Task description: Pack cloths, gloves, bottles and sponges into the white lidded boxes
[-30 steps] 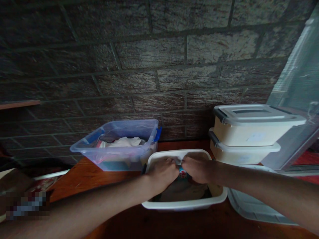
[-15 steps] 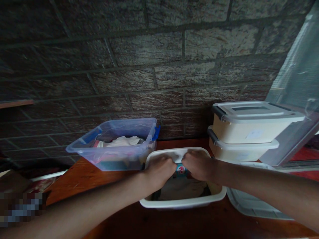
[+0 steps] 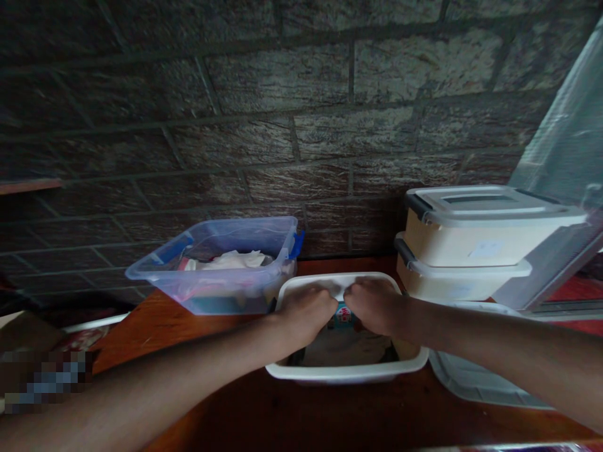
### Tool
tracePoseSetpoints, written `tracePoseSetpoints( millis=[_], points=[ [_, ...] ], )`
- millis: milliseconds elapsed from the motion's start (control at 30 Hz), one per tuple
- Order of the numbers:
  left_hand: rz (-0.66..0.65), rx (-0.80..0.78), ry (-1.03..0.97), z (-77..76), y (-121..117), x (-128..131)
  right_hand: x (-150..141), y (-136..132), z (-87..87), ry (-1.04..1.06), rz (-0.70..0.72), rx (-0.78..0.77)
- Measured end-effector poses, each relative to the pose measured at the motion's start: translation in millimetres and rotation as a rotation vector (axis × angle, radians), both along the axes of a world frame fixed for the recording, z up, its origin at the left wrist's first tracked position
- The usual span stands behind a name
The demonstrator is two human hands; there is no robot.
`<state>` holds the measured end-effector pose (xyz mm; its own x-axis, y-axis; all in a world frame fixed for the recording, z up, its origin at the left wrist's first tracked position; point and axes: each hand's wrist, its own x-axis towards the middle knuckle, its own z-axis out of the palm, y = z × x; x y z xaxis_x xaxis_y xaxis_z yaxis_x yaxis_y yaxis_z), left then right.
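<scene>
A white-rimmed storage bin (image 3: 348, 373) stands open on the wooden table, with my forearms reaching over its near side. Inside it, near the far wall, is a teal item with a round red-and-white logo (image 3: 343, 316); it looks like a packet, but my hands cover most of it. My left hand (image 3: 311, 314) is closed at its left side, knuckles up. Closed in the same way, my right hand (image 3: 374, 304) is at its right side. Dark and greyish contents lie lower in the bin, too dim to name.
A clear tub (image 3: 211, 295) with blue handles holds white cloth-like items at left. Two lidded boxes (image 3: 471, 245) are stacked at right. A loose translucent lid (image 3: 480, 376) lies under my right forearm. Behind is a stone-block wall (image 3: 325, 144).
The view has tipped slightly, so the bin and tub appear a little higher. Both hands stay closed at the teal item, with almost no movement inside the bin.
</scene>
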<state>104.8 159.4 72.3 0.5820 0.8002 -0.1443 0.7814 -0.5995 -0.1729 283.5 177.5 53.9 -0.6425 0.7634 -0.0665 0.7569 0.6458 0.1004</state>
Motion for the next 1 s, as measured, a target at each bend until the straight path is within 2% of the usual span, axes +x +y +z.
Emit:
tracePoseSetpoints(
  millis=[400, 533, 833, 1000],
  points=[
    [-0.012, 0.079, -0.041, -22.0, 6.6, -5.8, -1.0, 1.9, -1.9, -0.049, 0.035, 0.085],
    [-0.009, 0.074, -0.049, -24.2, 6.4, -7.7, -0.6, 1.4, -0.8, -0.054, 0.050, 0.079],
    [-0.026, 0.028, -0.116, 1.2, 3.8, -19.2, 6.3, 3.5, 8.0, -0.045, 0.030, 0.054],
    [-0.020, 0.001, -0.279, 23.7, -2.7, -37.9, 21.0, -4.8, 18.9, 0.031, 0.033, 0.057]
  ],
)
